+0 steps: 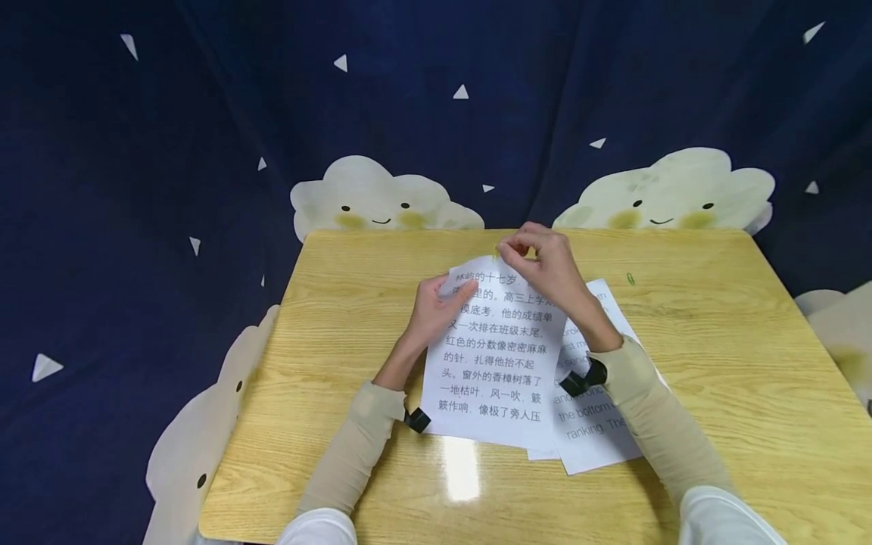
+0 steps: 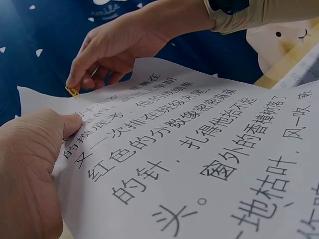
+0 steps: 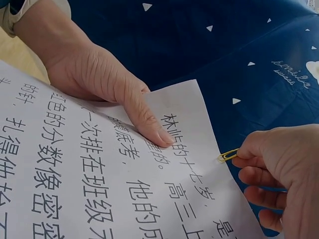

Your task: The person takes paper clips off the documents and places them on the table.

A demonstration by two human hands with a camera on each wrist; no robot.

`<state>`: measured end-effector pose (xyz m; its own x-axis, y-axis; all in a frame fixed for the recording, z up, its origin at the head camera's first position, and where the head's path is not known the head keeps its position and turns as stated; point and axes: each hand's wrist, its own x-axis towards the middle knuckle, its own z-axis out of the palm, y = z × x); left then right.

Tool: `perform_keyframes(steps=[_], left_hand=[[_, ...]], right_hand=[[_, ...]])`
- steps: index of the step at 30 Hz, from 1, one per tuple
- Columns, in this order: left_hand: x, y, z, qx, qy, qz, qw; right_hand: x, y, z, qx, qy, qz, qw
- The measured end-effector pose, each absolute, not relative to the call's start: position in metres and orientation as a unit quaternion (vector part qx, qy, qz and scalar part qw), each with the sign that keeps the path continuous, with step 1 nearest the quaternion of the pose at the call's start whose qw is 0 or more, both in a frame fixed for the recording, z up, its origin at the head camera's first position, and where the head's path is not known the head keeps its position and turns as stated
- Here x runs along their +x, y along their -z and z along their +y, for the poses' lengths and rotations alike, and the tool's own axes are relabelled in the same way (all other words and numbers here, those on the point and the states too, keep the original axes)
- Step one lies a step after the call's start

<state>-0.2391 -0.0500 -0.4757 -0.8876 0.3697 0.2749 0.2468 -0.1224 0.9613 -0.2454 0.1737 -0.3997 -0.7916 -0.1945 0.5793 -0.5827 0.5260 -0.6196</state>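
You hold the printed sheet [image 1: 493,356] with your left hand [image 1: 434,309], near its upper left corner: the thumb [image 3: 147,119] lies flat on the printed face, and the other fingers go behind the paper, so this grip is pinching the sheet. The sheet is in front of you, over the counter [image 1: 327,341], with its upper part raised; whether the lower edge touches the counter, I cannot tell. Probably you hold it so near to the top in order that this edge is steady and free for the other hand. Your right hand [image 1: 550,265] is at the top edge, and its grip is pinching a yellow paper clip [image 3: 229,155] between thumb and forefinger. You take the clip by one end only, it seems because the other end must be free toward the paper. This free end meets the top edge, but how far it goes over the paper is too small to judge. Below and to the right, a sheet with English text [image 1: 593,450] lies partly covered by the one in your hand, and the corner of another paper shows just beside it. A green paper clip [image 1: 630,279] rests on the counter, near the upper end of the English sheet and apart from it.
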Motion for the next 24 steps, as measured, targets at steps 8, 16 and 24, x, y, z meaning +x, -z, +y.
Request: perform_keyframes(steps=[8, 16, 24], left_hand=[[-0.232, 0.461, -0.051, 0.222, -0.722, 0.654, 0.043], [-0.246, 0.482, -0.053, 0.214, -0.716, 0.664, 0.032], [-0.246, 0.484, -0.056, 0.202, -0.725, 0.657, 0.034]], right_hand=[[-0.245, 0.397, 0.177, 0.214, -0.431, -0.848, 0.224], [-0.243, 0.396, 0.182, 0.200, -0.448, -0.846, 0.209], [-0.243, 0.398, 0.187, 0.199, -0.446, -0.848, 0.204]])
